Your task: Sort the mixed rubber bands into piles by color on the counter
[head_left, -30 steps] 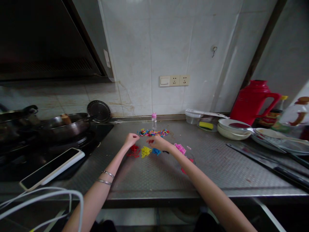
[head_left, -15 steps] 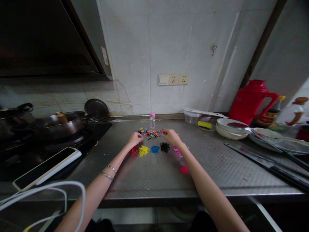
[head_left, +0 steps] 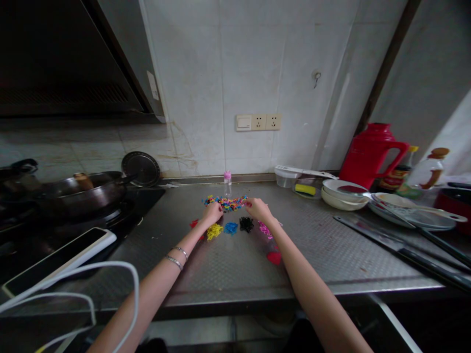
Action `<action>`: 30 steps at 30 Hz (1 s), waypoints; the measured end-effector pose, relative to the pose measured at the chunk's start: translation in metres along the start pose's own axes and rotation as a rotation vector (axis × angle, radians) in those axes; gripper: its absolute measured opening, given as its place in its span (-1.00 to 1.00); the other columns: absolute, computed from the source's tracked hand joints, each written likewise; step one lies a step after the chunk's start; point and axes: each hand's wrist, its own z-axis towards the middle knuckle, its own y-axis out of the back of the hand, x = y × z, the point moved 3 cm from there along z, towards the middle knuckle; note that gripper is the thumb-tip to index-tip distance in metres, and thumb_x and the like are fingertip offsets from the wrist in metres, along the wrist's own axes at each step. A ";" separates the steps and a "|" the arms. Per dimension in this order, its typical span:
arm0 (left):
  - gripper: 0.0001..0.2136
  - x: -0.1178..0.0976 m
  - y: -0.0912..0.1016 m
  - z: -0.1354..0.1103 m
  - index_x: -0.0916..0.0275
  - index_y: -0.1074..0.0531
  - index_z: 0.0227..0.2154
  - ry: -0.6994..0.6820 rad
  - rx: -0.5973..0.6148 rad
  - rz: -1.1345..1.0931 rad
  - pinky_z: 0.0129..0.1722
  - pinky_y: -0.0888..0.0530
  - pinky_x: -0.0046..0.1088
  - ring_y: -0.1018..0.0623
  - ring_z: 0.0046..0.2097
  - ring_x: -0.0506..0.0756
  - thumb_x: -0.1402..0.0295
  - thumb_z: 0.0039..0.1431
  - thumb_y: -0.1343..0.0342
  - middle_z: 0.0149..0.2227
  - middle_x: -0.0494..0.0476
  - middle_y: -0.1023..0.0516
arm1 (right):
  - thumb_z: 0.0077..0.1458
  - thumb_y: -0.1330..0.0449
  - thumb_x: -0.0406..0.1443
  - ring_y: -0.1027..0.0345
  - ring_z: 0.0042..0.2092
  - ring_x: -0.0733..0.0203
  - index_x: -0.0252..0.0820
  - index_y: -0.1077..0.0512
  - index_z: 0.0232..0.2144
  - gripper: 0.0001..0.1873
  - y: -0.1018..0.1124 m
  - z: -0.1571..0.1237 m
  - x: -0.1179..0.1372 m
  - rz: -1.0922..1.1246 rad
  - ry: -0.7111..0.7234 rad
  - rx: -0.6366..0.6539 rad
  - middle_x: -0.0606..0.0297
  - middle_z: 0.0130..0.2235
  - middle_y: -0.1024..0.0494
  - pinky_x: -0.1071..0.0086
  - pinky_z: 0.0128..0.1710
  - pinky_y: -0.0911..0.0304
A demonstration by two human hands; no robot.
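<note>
A mixed heap of small coloured elastic bands (head_left: 225, 201) lies at the back of the steel counter (head_left: 312, 245). In front of it sit sorted little piles: red (head_left: 194, 224), yellow (head_left: 213, 231), blue (head_left: 230, 228), black (head_left: 246, 224) and pink (head_left: 265, 228). My left hand (head_left: 213, 213) rests at the heap's left end with fingers curled in a pinch. My right hand (head_left: 258, 209) is at the heap's right end, fingers also pinched together; what either pinch holds is too small to see. A small clear bottle with a pink cap (head_left: 227, 182) stands behind the heap.
A wok (head_left: 79, 193) sits on the stove at left, with a phone (head_left: 55, 260) and white cable (head_left: 91, 289) in front. At right are stacked bowls (head_left: 340, 194), plates, a long knife (head_left: 397, 247) and a red thermos jug (head_left: 370, 154). A red lid-like piece (head_left: 274, 258) lies by my right forearm.
My right hand moved from over the sorted piles to the heap's right end, uncovering the black pile. My left hand shifted slightly right toward the heap. The view drifted left.
</note>
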 end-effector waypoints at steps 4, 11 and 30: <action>-0.87 -0.004 -0.002 0.001 0.26 -0.51 -0.50 0.016 0.005 -0.027 -0.37 -0.31 -0.50 -0.46 -0.37 0.05 0.43 -0.10 -0.06 -0.39 0.15 -0.54 | -0.01 0.02 -0.31 -0.35 -0.17 0.18 0.03 -0.40 -0.15 -0.63 0.000 0.000 -0.001 0.012 0.019 -0.019 0.29 -0.20 -0.50 0.44 -0.26 -0.19; -0.84 -0.040 -0.005 -0.006 0.31 -0.52 -0.49 -0.180 0.049 -0.234 -0.40 -0.32 -0.52 -0.46 -0.42 0.04 0.43 -0.13 -0.05 -0.47 0.14 -0.54 | -0.02 -0.01 -0.32 -0.35 -0.18 0.19 -0.01 -0.41 -0.14 -0.63 -0.002 0.001 -0.008 0.028 -0.025 -0.024 0.27 -0.22 -0.51 0.49 -0.28 -0.17; -0.75 -0.010 0.027 -0.007 0.38 -0.51 -0.42 -0.148 0.080 -0.505 -0.35 -0.34 -0.50 -0.47 -0.38 0.05 0.29 -0.11 -0.09 -0.43 0.17 -0.54 | -0.01 0.00 -0.30 -0.36 -0.17 0.17 -0.02 -0.42 -0.17 -0.66 -0.008 0.005 -0.028 0.032 -0.074 -0.065 0.23 -0.20 -0.50 0.44 -0.24 -0.18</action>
